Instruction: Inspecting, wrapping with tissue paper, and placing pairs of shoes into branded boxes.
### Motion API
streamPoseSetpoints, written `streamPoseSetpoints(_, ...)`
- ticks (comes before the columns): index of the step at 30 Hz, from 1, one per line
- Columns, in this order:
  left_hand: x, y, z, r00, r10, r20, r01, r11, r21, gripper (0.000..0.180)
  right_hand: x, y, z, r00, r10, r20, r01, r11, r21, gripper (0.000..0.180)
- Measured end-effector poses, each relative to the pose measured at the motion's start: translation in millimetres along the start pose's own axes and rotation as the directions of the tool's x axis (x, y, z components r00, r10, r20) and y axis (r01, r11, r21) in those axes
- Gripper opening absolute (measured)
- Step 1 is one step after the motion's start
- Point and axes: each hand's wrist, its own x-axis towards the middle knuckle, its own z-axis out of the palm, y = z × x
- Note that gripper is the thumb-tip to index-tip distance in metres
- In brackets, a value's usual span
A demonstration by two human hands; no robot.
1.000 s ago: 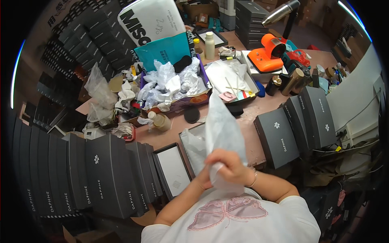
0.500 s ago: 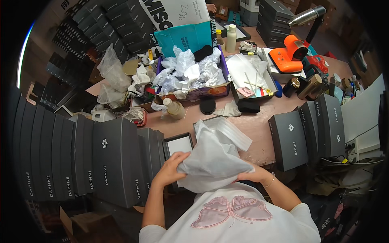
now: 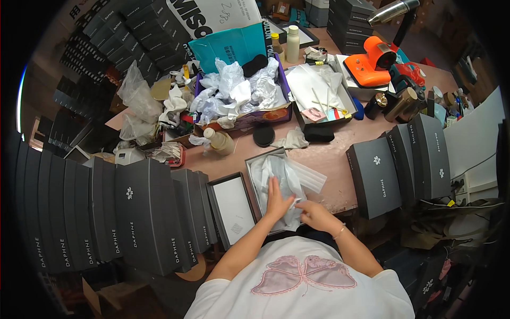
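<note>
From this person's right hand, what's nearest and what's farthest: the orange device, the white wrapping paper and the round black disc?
1. White wrapping paper: right at the right hand, toward its left.
2. Round black disc: farther forward, to the left.
3. Orange device: farthest forward, to the right.

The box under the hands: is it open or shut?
Open: the grey box is uncovered on top, with white wrapping showing inside it, beneath the left hand.
</note>
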Motion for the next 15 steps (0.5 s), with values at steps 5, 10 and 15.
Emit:
streamPoseSetpoints(5,8,3,28,1.0,0.009,0.005,-0.009,1.0,0.004,0.104,-28,69,-30,0.889,0.432,-0.151,-0.395,0.891,0.225,0.027)
streamPoseSetpoints(10,24,-27,0,0.985,-0.142,0.092,0.165,0.935,-0.313,0.1,6,4,-16,0.873,0.441,0.21,-0.474,0.658,0.585,0.035)
streamPoseSetpoints(15,29,-10,0,0.898,-0.404,0.171,0.434,0.761,-0.483,0.091,40,25,22,0.991,-0.066,-0.117,0.027,0.951,-0.31,0.062)
